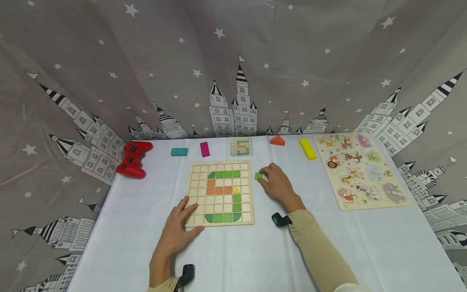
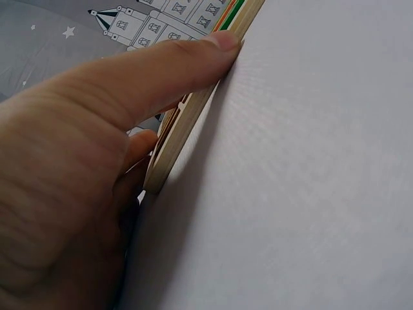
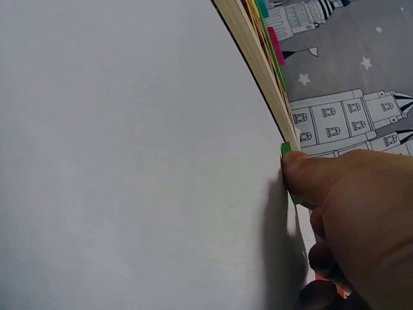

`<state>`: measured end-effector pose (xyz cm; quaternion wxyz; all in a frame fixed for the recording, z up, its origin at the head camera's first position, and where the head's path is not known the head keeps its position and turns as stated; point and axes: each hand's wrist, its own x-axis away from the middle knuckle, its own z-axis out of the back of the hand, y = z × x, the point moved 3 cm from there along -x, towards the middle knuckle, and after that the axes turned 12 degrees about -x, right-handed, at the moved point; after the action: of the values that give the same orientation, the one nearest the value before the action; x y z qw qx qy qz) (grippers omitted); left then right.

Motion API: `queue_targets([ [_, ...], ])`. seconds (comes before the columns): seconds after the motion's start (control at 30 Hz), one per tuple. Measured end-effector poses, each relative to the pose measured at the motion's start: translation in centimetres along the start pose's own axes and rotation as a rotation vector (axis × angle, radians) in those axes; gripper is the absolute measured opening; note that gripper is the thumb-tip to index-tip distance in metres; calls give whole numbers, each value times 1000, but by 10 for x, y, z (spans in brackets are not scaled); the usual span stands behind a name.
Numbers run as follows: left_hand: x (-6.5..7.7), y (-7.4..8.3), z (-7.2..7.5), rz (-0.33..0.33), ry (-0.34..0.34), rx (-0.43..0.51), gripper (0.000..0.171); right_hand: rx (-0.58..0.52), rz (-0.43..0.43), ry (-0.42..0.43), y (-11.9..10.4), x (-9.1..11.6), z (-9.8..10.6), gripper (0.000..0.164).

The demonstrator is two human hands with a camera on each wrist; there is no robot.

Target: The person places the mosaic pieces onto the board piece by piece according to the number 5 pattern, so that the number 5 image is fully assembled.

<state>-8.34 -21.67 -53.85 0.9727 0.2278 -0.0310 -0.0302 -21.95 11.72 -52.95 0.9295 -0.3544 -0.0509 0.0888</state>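
A wooden grid board [image 1: 197, 194] lies on the white table, with several green, orange and yellow tiles set in its squares. My left hand [image 1: 177, 229] rests at the board's lower left corner, its fingers spread. In the left wrist view, the thumb [image 2: 187, 68] touches the board's edge [image 2: 187, 126]. To the right of the board, my right hand [image 1: 278, 184] pinches a green square tile [image 1: 258, 176] between thumb and finger. The right wrist view shows the same green tile [image 3: 286, 152] under the thumb; the other fingers are partly hidden below it.
Behind the board lies a small pattern card [image 1: 241, 147]. A teal block [image 1: 179, 152], magenta block [image 1: 205, 149], orange triangle block [image 1: 277, 140] and yellow block [image 1: 308, 149] line the back. A red game controller [image 1: 133, 159] is at left, an animal puzzle board [image 1: 361, 170] at right.
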Motion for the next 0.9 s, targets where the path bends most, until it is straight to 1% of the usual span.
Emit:
queue_targets([
  [0.13,1,1,1,-10,13,-6,77,-2,-3,20,-2,3,-2,35],
  [0.27,0,1,1,-18,13,-11,77,-78,10,34,-15,10,-3,35],
  [0.4,-1,1,1,-8,-1,-7,77,-124,90,-5,-41,19,-12,33],
  [0.47,-2,0,2,-4,-6,-4,77,-127,144,-49,-57,22,-20,33],
  [0.6,-2,-2,1,-4,-10,2,77,-82,260,-147,-90,27,-40,31],
  [0.7,-1,-2,1,-12,-11,7,77,1,317,-213,-108,29,-59,31],
  [0.8,-1,-1,0,-24,-8,7,77,73,343,-258,-118,30,-75,31],
  [0.9,0,-1,1,-24,-7,1,77,114,353,-282,-124,29,-84,31],
])
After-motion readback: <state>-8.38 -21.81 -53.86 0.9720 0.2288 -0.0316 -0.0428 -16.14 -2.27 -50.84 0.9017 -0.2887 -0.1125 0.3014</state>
